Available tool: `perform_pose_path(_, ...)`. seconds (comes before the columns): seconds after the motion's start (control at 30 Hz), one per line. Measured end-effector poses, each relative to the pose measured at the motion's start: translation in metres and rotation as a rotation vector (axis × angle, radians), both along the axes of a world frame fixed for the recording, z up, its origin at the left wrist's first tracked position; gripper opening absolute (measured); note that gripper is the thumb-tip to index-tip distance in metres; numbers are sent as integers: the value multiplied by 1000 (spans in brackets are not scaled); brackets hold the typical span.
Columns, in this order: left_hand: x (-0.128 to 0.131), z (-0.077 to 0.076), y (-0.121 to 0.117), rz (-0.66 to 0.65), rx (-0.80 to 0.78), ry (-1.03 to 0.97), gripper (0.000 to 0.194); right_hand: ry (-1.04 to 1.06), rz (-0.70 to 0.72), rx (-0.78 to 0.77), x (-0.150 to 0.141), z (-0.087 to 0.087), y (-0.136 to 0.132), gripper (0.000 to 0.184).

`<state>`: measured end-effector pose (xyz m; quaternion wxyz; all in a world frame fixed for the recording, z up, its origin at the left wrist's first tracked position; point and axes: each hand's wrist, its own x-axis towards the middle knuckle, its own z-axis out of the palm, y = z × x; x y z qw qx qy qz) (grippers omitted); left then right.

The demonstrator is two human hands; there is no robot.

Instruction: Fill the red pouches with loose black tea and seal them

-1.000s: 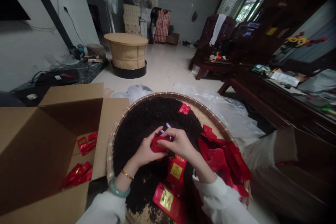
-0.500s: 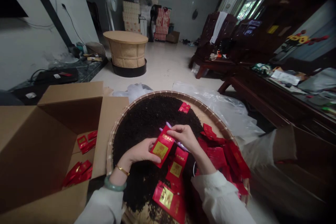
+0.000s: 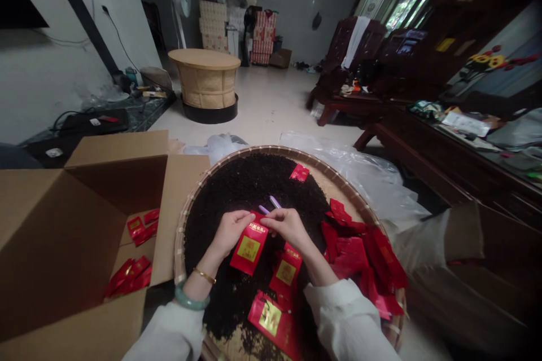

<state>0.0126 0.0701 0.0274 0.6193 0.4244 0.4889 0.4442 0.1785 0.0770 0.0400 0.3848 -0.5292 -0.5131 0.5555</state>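
Both hands pinch the top edge of a red packet with a gold label (image 3: 248,248). My left hand (image 3: 231,232) has the left corner and my right hand (image 3: 289,227) the right one, above dark loose tea leaves (image 3: 237,183). The leaves are spread in a round woven bamboo tray (image 3: 181,231). Purple handles (image 3: 274,202) show just beyond my fingers; the rest of that tool is hidden. Under my right wrist lies another red packet (image 3: 287,271), with more red packets (image 3: 271,318) nearer me. A small red packet (image 3: 300,172) rests on the leaves at the back.
An open cardboard box (image 3: 158,225) stands left of the tray, with several red packets (image 3: 129,276) inside. A heap of red packets (image 3: 351,256) fills the tray's right side. Clear plastic sheeting (image 3: 368,175) lies behind it. Dark wooden furniture (image 3: 406,141) stands to the right.
My left hand has moved from the packet's lower side up to its top edge. The packet now hangs lower and more to the left, with both hands at its top.
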Motion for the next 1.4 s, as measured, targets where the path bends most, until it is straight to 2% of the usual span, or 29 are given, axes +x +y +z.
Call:
perform_pose_path(0.1, -1, 2, -1, -28, -17, -44, 26, -21, -6, 30, 1, 1, -2, 34)
perform_pose_path(0.17, -2, 3, -2, -137, -75, -124, 30, -33, -9, 46, 1, 1, -2, 33)
perform_pose_path(0.27, -2, 3, -5, -317, -167, -199, 45, -34, 0, 55, 0, -4, 0, 32)
perform_pose_path(0.33, -2, 2, -6, -322, -208, -198, 50, -46, 19, 73, 2, -9, 3, 33)
perform_pose_path(0.4, -1, 2, -7, -263, -242, -190, 52, -112, -25, 168, 7, -15, 7, 36)
perform_pose_path(0.47, -1, 4, -6, -202, -258, -191, 55, -296, -123, 340, 15, -23, 9, 36)
perform_pose_path(0.53, -1, 7, -6, -160, -257, -207, 58, -588, -178, 474, 23, -32, 8, 36)
perform_pose_path(0.63, 0, 11, -6, -139, -247, -232, 60, -987, -82, 454, 29, -42, 3, 48)
perform_pose_path(0.7, 0, 12, -7, -142, -242, -241, 60, -1118, -22, 404, 27, -47, 1, 49)
perform_pose_path(0.77, 0, 11, -7, -149, -235, -245, 59, -1158, -1, 372, 25, -49, 0, 47)
perform_pose_path(0.87, 0, 8, -6, -156, -234, -237, 56, -1069, 2, 335, 26, -50, 5, 44)
perform_pose_path(0.97, -1, 6, -5, -163, -239, -218, 52, -801, -57, 316, 38, -43, 10, 41)
perform_pose_path(1.07, -1, 5, -6, -179, -235, -198, 49, -445, -34, 226, 50, -21, 10, 49)
perform_pose_path(1.13, -1, 3, -6, -201, -232, -176, 46, -301, 127, 155, 52, -2, 7, 56)
perform_pose_path(1.27, -1, -2, -5, -236, -196, -130, 45, -345, 343, 180, 37, 26, 1, 52)
perform_pose_path(1.4, 0, -4, -5, -231, -165, -78, 40, -402, 371, 212, 22, 31, 1, 41)
